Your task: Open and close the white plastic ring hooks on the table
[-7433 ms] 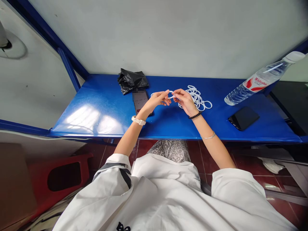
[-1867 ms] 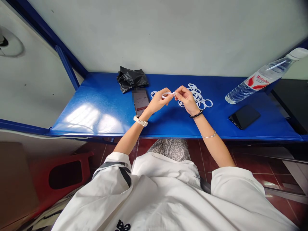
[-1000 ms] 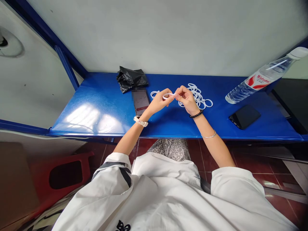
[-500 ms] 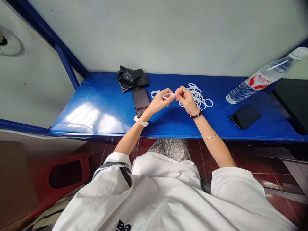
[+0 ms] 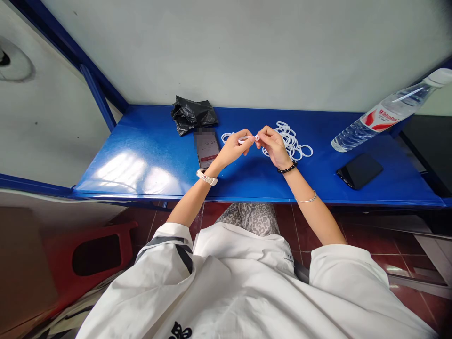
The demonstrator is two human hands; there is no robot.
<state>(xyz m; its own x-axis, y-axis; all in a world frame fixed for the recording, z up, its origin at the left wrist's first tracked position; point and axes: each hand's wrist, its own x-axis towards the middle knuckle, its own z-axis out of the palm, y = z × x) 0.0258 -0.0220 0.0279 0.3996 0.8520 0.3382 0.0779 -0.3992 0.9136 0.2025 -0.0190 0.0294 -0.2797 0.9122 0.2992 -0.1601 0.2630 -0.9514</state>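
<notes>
Between my two hands, above the table, is a white ring [image 5: 246,140] with a small white-pink piece [image 5: 257,138] at its right end. My left hand [image 5: 236,147] pinches the ring between thumb and fingers. The fingertips of my right hand [image 5: 272,145] close on the right end, at the small piece. Just right of and behind my right hand lies a pile of similar white rings [image 5: 290,139], partly hidden by it. Another white ring or two [image 5: 226,137] lie on the table behind my left hand.
On the blue table [image 5: 169,155], a phone with a lit screen [image 5: 207,147] lies left of my hands, a crumpled black plastic bag [image 5: 194,114] behind it. To the right are a black phone-like object [image 5: 359,171] and a water bottle [image 5: 384,113]. A red stool [image 5: 127,245] stands lower left.
My right fingertips have shifted slightly at the ring's right end, and the small piece there now shows. The ring has tilted a little; the things on the table have stayed put.
</notes>
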